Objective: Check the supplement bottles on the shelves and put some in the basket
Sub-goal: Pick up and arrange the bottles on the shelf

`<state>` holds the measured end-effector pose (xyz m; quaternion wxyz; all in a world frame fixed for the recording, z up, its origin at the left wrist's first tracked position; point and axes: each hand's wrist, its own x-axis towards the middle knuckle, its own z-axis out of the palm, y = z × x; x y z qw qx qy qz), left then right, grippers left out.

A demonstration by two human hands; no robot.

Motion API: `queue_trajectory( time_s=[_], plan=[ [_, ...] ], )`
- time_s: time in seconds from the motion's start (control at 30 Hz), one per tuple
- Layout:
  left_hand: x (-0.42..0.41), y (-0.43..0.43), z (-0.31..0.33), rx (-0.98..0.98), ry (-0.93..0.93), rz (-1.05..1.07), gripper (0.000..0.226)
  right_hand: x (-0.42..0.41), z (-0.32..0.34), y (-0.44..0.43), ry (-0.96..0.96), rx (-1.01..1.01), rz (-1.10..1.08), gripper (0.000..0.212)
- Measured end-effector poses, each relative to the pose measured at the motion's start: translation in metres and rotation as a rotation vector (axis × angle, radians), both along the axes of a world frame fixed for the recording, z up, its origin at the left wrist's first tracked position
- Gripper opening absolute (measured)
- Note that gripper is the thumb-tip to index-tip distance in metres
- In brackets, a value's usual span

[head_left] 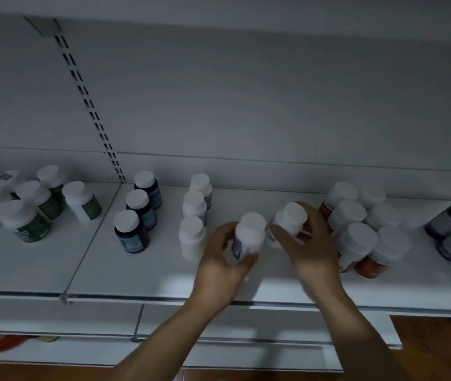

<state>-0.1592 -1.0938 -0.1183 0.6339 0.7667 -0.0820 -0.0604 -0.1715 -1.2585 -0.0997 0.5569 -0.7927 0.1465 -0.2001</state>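
Holding a purple-labelled white bottle [249, 233], the left hand [220, 259] curls its fingers round it at the shelf [136, 270], likely to read the label. The right hand [310, 246] grasps a second white bottle [290, 218] just beside it.

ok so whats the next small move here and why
Probably lift both clear and tilt them to read: the left hand grips the left bottle, the right hand the right bottle, both down at the shelf, print too blurred to check.

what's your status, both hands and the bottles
Left hand grips purple-label bottle. Right hand grips white bottle beside it. Orange-label bottles crowd the right hand.
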Motion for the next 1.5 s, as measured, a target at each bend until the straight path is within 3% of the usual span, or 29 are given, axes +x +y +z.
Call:
queue_trajectory(
  time_s=[0.17,0.33,0.47,0.7,0.97,1.17,1.23,1.37,1.5],
  plan=[
    [0.062,-0.048,-0.014,0.088,-0.106,0.089,0.042,-0.038,0.004,0.0,0.024,-0.003,-0.015,0.055],
    [0.094,-0.048,-0.038,0.193,-0.025,0.095,0.045,-0.058,0.0,0.007,0.065,0.009,0.041,0.056],
    [0.071,-0.033,-0.031,0.28,0.027,-0.043,0.077,-0.066,-0.003,0.014,0.084,0.027,0.063,0.059],
    [-0.039,0.035,0.0,0.033,-0.024,-0.328,0.076,-0.071,0.01,0.038,0.063,0.036,0.19,0.051],
    [-0.062,0.056,0.032,-0.171,-0.184,-0.151,0.059,-0.089,0.052,0.084,-0.269,-0.188,0.371,0.056],
    [-0.074,0.072,0.04,-0.147,-0.261,-0.125,0.06,-0.102,0.061,0.101,-0.346,-0.224,0.376,0.053],
    [-0.079,0.079,0.036,-0.113,-0.275,-0.124,0.059,-0.104,0.056,0.105,-0.311,-0.092,0.377,0.053],
    [-0.084,0.102,0.03,-0.073,-0.237,-0.102,0.065,-0.106,0.04,0.11,-0.126,0.478,0.338,0.052],
    [-0.089,0.119,0.033,-0.109,-0.264,-0.105,0.063,-0.113,0.031,0.119,0.088,0.677,0.313,0.034]
  ],
)
